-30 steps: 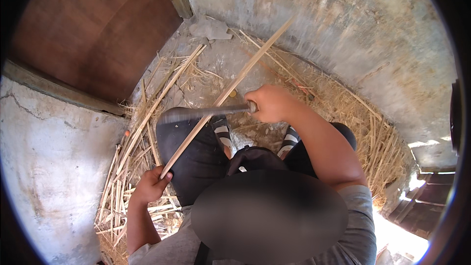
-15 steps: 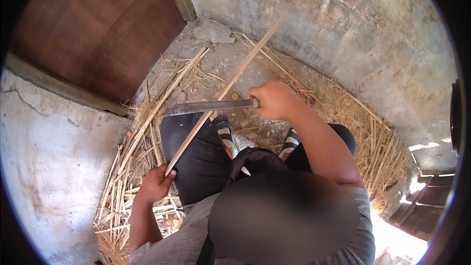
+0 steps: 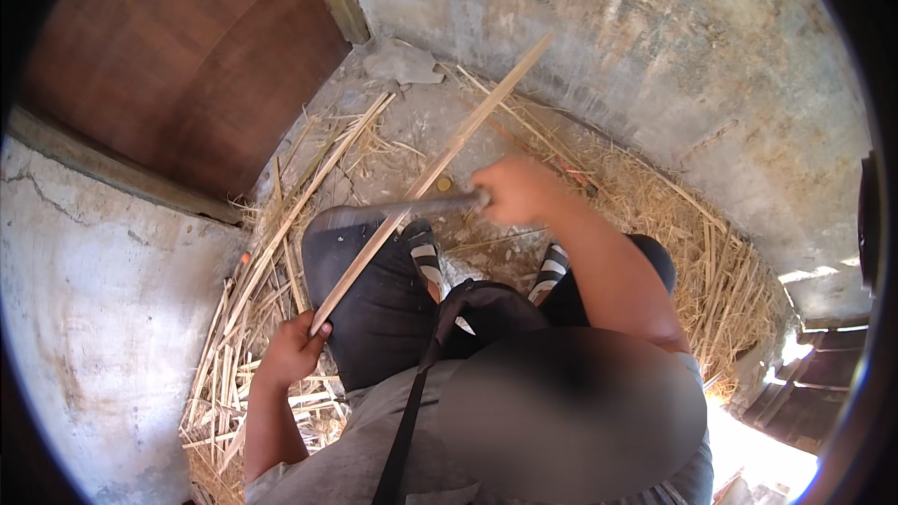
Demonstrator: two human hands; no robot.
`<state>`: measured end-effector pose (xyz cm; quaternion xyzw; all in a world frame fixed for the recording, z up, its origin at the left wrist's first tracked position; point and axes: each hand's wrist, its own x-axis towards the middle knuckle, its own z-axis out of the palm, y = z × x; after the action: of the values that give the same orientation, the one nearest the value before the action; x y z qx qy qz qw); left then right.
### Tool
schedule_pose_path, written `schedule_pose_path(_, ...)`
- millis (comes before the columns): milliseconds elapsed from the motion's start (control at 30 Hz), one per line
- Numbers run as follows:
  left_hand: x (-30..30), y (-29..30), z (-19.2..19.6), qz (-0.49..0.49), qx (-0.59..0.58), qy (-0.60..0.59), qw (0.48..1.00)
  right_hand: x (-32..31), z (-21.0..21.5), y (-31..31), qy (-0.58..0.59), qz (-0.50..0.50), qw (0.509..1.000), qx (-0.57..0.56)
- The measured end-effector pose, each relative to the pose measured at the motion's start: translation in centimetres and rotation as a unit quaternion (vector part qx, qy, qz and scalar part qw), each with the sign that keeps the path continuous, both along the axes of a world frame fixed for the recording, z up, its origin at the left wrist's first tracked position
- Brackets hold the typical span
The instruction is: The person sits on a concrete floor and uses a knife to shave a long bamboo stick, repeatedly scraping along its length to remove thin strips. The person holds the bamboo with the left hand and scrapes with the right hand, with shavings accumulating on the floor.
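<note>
My left hand (image 3: 296, 350) is closed round the near end of a long, pale split-wood or bamboo strip (image 3: 477, 117). The strip slants up and away to the right, passing over my left thigh, its far end near the wall. In my right hand (image 3: 513, 191) is the handle of a long-bladed knife (image 3: 379, 212), the handle mostly hidden by my fingers. The knife's blade points left and crosses the strip above my left knee; motion blurs it. Whether the edge bites into the strip I cannot tell.
Loose strips (image 3: 309, 178) and shavings lie on the floor to the left. A heap of shavings (image 3: 711, 281) runs along the right wall. A brown door panel (image 3: 187, 56) stands at the far left, a stained wall (image 3: 636, 47) ahead. A small round yellowish object (image 3: 443, 184) lies on the floor.
The knife blade has tilted slightly and moved a little toward me along the strip. My left hand keeps its hold and has hardly shifted.
</note>
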<state>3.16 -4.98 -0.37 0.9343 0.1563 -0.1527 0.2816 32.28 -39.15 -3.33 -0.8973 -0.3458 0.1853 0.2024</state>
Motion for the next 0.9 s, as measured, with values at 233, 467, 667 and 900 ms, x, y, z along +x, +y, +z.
schedule_pose_path(233,-0.1,0.1,0.7,-0.012,0.025,-0.012,1.000,5.8,-3.1,-5.3,0.144,-0.259,0.953,0.060)
schedule_pose_path(467,0.1,0.8,0.0,-0.002,-0.014,0.018,1.000,0.4,1.7,-1.7,0.180,-0.096,0.979,0.000)
schedule_pose_path(667,0.5,0.9,1.2,-0.005,-0.005,0.029,1.000,5.0,-4.5,-5.1,0.119,-0.248,0.956,0.099)
schedule_pose_path(900,1.0,2.3,0.7,-0.005,-0.087,0.077,0.993,-0.7,2.5,0.6,0.031,0.073,0.996,-0.050)
